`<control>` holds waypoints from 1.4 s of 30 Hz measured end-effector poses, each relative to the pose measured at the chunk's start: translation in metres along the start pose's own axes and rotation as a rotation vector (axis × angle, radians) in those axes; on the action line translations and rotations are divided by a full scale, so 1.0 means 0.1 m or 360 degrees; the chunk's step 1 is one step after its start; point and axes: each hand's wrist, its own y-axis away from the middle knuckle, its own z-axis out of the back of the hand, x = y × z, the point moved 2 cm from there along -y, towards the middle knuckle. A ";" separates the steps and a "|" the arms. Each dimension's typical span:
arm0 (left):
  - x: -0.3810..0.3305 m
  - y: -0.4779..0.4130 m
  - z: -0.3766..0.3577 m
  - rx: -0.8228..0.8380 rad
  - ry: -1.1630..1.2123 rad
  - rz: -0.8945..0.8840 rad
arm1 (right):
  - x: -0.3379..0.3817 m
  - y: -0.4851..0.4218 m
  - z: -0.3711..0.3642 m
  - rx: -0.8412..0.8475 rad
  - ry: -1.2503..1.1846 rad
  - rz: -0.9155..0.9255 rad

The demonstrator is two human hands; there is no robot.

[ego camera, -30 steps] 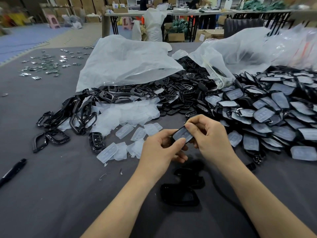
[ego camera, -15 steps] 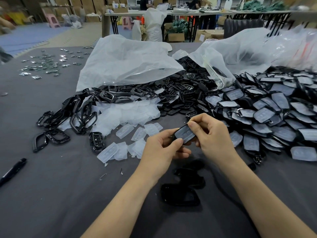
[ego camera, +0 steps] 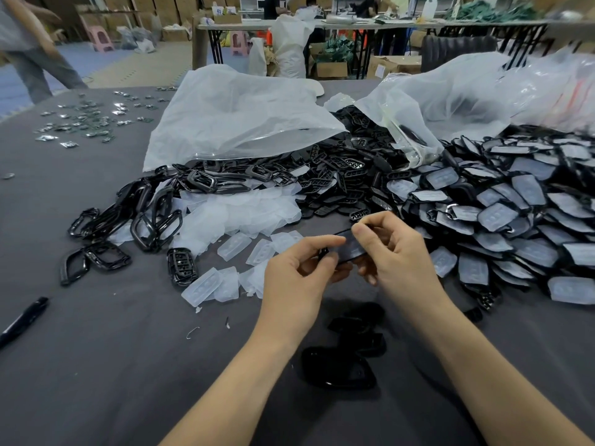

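You hold the black part up off the table between your two hands, near the middle of the scene and just on the near side of the heaps. Your left hand grips its left end. The thumb lies flat along the top edge, its tip reaching the part's pale, glossy face, and the other fingers are curled underneath, so that end sits in the crook between thumb and forefinger. Your right hand takes the right end, with thumb and forefinger pinched together on the far upper edge. Its remaining fingers are curled in below and behind the part, and whether they touch it cannot be told. The part lies roughly level, its long side running left to right and its broad face turned up towards you. Directly below your hands, on the grey table, lie a few black shells, blurred. To the left of your left hand are loose translucent pads, with a heap of them farther off, and left of those a tangle of black frames. To the right of your right hand spreads a wide pile of assembled pieces. Beyond your hands a heap of black button plates spills from under a white plastic bag. A black pen lies at the near left edge.
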 end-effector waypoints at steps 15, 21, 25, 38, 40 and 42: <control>0.07 -0.01 0.00 -0.0142 0.0241 0.0154 | 0.01 0.02 -0.07 0.0105 -0.0003 0.0070; 0.07 -0.03 0.03 -0.0202 0.0169 0.0223 | 0.02 0.07 -0.14 0.0091 0.0198 0.0170; 0.05 -0.03 0.03 -0.0243 0.0236 0.0239 | 0.07 0.13 -0.19 0.0043 0.0327 0.0316; 0.02 -0.02 0.08 -0.0375 0.0113 0.0179 | -0.01 0.15 -0.27 0.0014 -0.0027 0.0097; 0.03 0.00 0.09 -0.0382 0.0061 0.0139 | -0.02 0.14 -0.28 0.0039 -0.0096 0.0049; 0.03 0.02 0.08 -0.0378 0.0051 0.0119 | -0.04 0.13 -0.29 0.0080 -0.0172 -0.0018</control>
